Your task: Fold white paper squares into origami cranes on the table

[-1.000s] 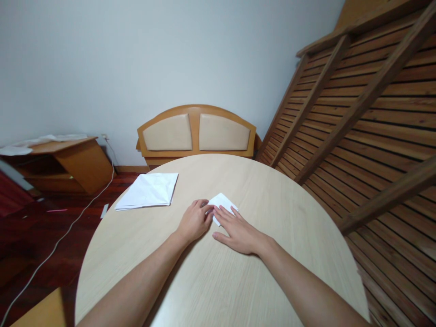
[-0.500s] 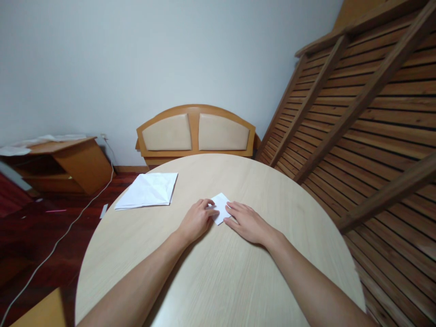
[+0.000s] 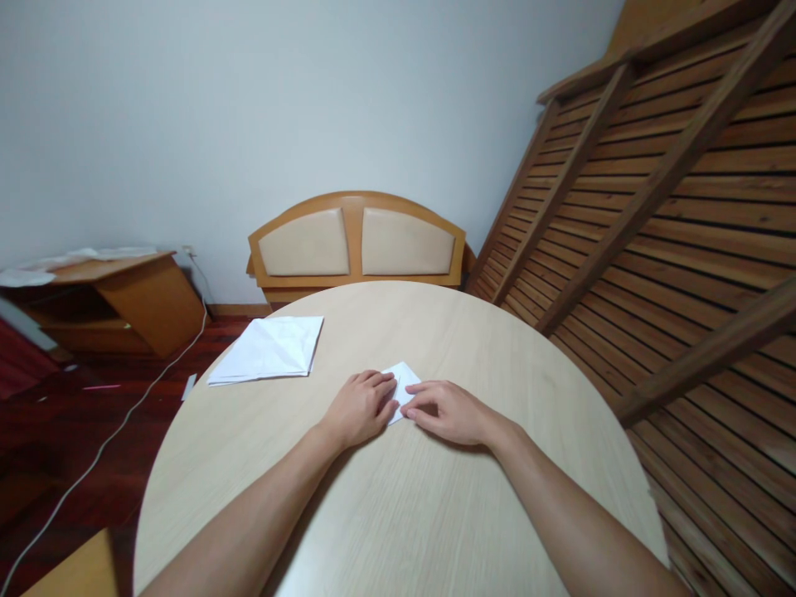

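Note:
A small folded piece of white paper (image 3: 403,378) lies at the middle of the round, pale wood table (image 3: 398,514), one corner pointing away from me. My left hand (image 3: 361,406) presses on its left side, fingers curled together over the edge and hiding that part. On the right, my right hand (image 3: 444,410) has thumb and forefinger brought together at the paper's near right edge. Whether a flap is caught between these fingertips is too small to tell for sure.
A stack of larger white paper sheets (image 3: 267,348) lies at the table's left edge. Behind the table stands a padded headboard (image 3: 356,240). Slatted wooden panels (image 3: 652,207) lean along the right side. A low cabinet (image 3: 149,298) and a white cable (image 3: 130,414) are at left.
The paper has shifted slightly toward me and turned a little. My right hand's fingers, flatter before, have come together in a pinch. My left hand now covers more of the paper's left side.

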`<action>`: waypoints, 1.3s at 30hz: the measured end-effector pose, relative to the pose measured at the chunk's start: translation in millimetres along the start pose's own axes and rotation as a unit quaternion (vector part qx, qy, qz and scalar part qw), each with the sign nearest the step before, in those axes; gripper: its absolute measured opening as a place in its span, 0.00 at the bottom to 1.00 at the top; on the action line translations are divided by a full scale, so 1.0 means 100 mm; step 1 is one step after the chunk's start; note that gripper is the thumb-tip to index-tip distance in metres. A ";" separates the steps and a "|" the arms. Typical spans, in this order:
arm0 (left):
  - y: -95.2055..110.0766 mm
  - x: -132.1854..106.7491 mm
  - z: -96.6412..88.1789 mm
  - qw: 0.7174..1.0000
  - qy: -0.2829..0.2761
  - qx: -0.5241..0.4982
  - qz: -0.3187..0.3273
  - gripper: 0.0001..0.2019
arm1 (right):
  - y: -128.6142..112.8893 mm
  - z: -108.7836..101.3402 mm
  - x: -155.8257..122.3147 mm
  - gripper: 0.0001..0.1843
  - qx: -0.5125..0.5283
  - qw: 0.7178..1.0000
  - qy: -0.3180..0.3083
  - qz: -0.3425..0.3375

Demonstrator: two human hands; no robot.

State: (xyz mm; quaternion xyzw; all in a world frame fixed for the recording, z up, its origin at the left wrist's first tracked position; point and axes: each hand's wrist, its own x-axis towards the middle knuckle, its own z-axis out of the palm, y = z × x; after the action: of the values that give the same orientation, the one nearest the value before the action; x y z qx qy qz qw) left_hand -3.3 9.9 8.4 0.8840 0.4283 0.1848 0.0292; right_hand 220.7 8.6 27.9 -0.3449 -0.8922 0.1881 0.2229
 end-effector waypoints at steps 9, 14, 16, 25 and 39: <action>-0.21 -0.08 0.04 0.997 -0.037 -0.026 0.057 0.25 | 0.37 -0.07 -0.06 0.24 0.004 0.998 0.046 0.042; -0.20 -0.09 0.05 0.998 -0.041 -0.036 0.040 0.27 | 0.36 -0.08 -0.08 0.20 0.023 0.999 0.038 0.025; -0.19 -0.10 0.04 0.998 -0.042 -0.036 0.038 0.26 | 0.34 -0.08 -0.08 0.18 0.025 0.998 0.042 0.025; -0.16 -0.10 0.00 0.996 -0.057 -0.028 0.056 0.25 | 0.31 -0.10 -0.07 0.11 0.032 0.998 0.045 0.015; -0.15 -0.09 0.00 0.991 -0.105 -0.058 0.063 0.28 | 0.30 0.06 0.05 0.14 0.029 0.997 0.067 0.029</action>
State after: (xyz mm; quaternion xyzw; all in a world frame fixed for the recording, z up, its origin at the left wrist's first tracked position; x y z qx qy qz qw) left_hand -19.8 12.2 2.6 0.9204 0.3553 0.1171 0.1135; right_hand 229.8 31.6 9.6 -0.3760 -0.8589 0.1970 0.2866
